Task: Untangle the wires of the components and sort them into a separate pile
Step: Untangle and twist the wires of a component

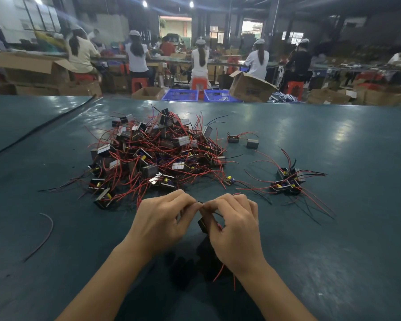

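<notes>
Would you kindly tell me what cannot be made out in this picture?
Head view: held component, mostly hidden by the left hand and right hand.
Head view: component count in the tangled pile, buried under overlapping wires.
Head view: distant workers' benches, blurred.

Dim workshop hall, ceiling lamps (145,3), bright doorway (175,28) at the back, people (137,54) on red stools (139,83) along a bench (171,57), cardboard boxes (250,86) and blue crates (180,95) beyond the green table's (333,135) far edge.
</notes>
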The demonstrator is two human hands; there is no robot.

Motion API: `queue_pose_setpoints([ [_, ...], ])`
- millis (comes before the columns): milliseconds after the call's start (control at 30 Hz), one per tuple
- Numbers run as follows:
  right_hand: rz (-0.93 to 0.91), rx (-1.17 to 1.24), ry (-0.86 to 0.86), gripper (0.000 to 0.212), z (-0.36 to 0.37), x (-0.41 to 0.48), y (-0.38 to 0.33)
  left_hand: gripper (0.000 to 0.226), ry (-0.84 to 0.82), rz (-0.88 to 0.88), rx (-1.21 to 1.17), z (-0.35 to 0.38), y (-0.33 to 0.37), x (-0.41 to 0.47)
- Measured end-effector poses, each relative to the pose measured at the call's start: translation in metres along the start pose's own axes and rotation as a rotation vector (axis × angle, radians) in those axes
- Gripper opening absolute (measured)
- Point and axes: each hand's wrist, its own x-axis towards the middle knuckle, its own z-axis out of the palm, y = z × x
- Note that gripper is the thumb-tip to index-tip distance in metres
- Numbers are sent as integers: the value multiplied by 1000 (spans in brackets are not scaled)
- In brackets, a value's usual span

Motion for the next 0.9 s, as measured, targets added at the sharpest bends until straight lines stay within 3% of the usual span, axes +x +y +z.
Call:
queue_pose_setpoints([
  [133, -81, -144, 68, 15, 1, 1, 0, 30, -50, -397, -233, 9, 13, 4],
  [233, -137, -208, 119, 18, 3, 3, -2, 43, -21, -972, -781, 15, 21, 13],
  [300, -156, -240, 133, 21, 4, 4, -2, 38, -33, -1332, -1210, 15, 23, 16],
  [367, -149, -236, 125, 21, 4, 4, -1, 33, -78, -1479, -1464, 14, 25, 17],
  [400, -134, -222, 119, 19, 4, 4, 1, 32, -106, -1470, -1487, 13, 25, 17],
  [467, -84, -177, 102, 17, 2, 4, 4, 31, -172, -1260, -1198, 12, 22, 15],
  [533, -36, -124, 80, 14, 1, 3, 5, 18, -164, -815, -689, 10, 15, 9],
  [567, -23, -102, 65, 12, 1, 3, 6, 8, -158, -602, -518, 8, 10, 7],
  [633, -8, -67, 29, 8, 1, 2, 7, 16, -188, -324, -332, 4, 1, 1],
  [767, 12, 3, -5, 8, 1, 2, 5, 23, -75, -56, -112, -4, -4, 0],
  [900, -22, 5, 4, 6, 2, 1, 3, 20, -1, 15, -40, -4, 0, 0],
])
